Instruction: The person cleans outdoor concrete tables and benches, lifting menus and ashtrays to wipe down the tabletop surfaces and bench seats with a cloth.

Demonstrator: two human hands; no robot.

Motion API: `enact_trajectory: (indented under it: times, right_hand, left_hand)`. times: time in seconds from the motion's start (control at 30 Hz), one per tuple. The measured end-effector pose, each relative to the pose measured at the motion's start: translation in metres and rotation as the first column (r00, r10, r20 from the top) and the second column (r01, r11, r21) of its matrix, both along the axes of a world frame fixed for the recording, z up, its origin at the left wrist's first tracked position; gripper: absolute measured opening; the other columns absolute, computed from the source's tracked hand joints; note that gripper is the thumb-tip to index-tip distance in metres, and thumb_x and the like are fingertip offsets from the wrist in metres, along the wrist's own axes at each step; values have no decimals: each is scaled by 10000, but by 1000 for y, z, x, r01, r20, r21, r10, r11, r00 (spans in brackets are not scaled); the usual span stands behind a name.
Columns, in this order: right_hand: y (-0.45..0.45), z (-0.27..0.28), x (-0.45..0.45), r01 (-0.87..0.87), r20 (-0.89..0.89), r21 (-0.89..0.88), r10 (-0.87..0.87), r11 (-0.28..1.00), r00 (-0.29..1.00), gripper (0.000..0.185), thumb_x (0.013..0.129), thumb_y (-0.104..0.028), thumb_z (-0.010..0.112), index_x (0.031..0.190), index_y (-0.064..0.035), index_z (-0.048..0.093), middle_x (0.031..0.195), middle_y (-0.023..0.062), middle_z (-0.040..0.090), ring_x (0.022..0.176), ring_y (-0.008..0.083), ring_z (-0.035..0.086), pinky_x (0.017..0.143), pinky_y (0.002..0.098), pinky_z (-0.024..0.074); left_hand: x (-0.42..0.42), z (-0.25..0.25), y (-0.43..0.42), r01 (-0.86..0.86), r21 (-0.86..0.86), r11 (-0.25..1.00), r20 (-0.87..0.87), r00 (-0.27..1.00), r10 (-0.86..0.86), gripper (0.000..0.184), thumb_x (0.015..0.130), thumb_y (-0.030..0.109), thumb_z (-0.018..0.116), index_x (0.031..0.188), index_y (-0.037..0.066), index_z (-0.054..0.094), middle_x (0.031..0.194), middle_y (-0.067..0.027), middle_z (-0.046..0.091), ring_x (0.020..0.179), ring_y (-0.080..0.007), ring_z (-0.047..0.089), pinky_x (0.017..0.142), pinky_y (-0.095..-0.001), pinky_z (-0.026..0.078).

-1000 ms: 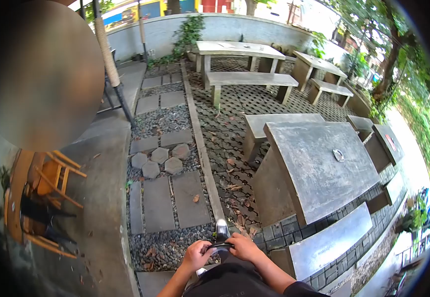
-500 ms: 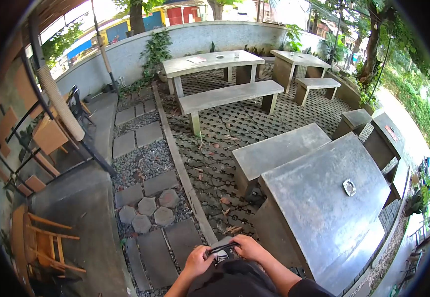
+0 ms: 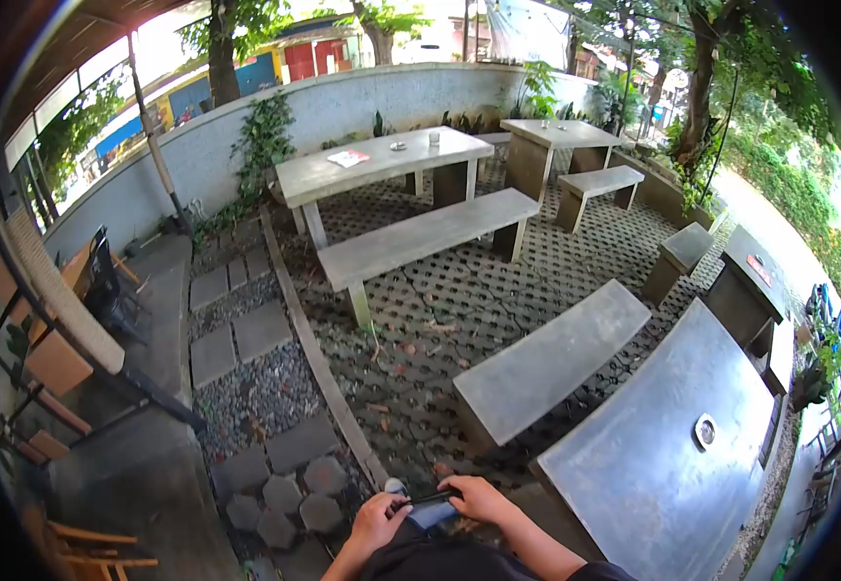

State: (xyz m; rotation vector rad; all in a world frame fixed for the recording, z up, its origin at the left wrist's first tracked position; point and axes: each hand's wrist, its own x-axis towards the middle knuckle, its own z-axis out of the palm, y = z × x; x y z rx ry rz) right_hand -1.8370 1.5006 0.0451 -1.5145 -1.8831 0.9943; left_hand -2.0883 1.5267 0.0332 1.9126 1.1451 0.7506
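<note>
Low in the view, my left hand (image 3: 379, 520) and my right hand (image 3: 475, 498) are close together in front of my dark shirt. Between them runs a thin black strap-like item (image 3: 431, 498), with the fingers of both hands closed on its ends. What it belongs to is hidden by my hands and shirt. Just beyond it the tip of a shoe (image 3: 394, 485) shows above the paving.
A stone table (image 3: 663, 455) with an ashtray (image 3: 705, 432) is close on the right, beside a stone bench (image 3: 556, 358). Farther ahead stand a long bench (image 3: 430, 232) and a long table (image 3: 382, 165). Wooden chair legs (image 3: 101, 542) show at lower left.
The view has moved forward along the path; the long table and bench are nearer and the hexagonal stones lower in the frame. Both hands still hold the black item.
</note>
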Motion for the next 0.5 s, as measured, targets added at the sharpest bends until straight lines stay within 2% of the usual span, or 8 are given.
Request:
enact_trajectory:
  times: [0.13, 0.2, 0.3, 0.37, 0.43, 0.47, 0.5]
  right_hand:
    - [84, -7, 0, 43, -18, 24, -42, 999, 999, 297, 813, -99, 661, 1108, -78, 649, 1009, 162, 681, 972, 359, 653, 855, 416, 516]
    - [120, 2, 2, 113, 57, -18, -112, 993, 992, 280, 813, -110, 664, 1091, -77, 661, 1006, 157, 684, 962, 345, 657, 850, 411, 518]
    - [166, 6, 6, 198, 10, 78, -199, 977, 980, 255, 819, -120, 665, 1067, -61, 670, 979, 156, 678, 955, 338, 649, 847, 403, 517]
    - [193, 3, 8, 273, -44, 163, -269, 948, 962, 227, 825, -116, 664, 1041, -49, 677, 961, 150, 666, 942, 335, 639, 847, 395, 515]
    - [218, 0, 8, 340, -57, 155, -335, 928, 940, 214, 832, -131, 662, 1033, -57, 674, 973, 156, 659, 943, 346, 634, 837, 408, 513]
    - [230, -3, 11, 380, -61, 149, -375, 913, 925, 203, 839, -145, 660, 1025, -65, 671, 985, 162, 652, 943, 357, 628, 827, 422, 511]
    - [243, -6, 14, 403, -76, 85, -397, 911, 915, 203, 842, -139, 666, 1029, -63, 676, 970, 148, 655, 943, 338, 632, 832, 404, 511]
  left_hand:
    - [-2, 12, 108, 170, -19, 985, -114, 979, -171, 215, 874, 230, 721, 1005, 63, 692, 903, -86, 654, 684, -204, 654, 647, -322, 526]
    - [1, 15, 162, 268, 31, 963, -182, 949, -259, 218, 881, 247, 712, 1014, 75, 688, 930, -82, 653, 701, -213, 664, 657, -326, 532]
    - [12, 22, 232, 308, 19, 951, -205, 932, -298, 208, 878, 247, 717, 1004, 85, 682, 945, -67, 650, 735, -213, 670, 680, -333, 534]
    - [21, 25, 269, 334, 4, 942, -183, 927, -328, 206, 871, 234, 723, 1004, 84, 679, 927, -63, 644, 719, -209, 659, 670, -330, 528]
    - [33, 28, 303, 317, 26, 948, -139, 940, -311, 198, 854, 204, 737, 997, 80, 679, 912, -68, 634, 698, -207, 644, 653, -324, 519]
    - [38, 24, 319, 327, 7, 945, -113, 939, -324, 178, 829, 142, 749, 979, 73, 682, 901, -70, 627, 692, -203, 631, 652, -319, 513]
    - [44, 16, 334, 350, 3, 937, -108, 931, -348, 178, 829, 142, 749, 979, 73, 682, 901, -70, 627, 692, -203, 631, 652, -319, 513]
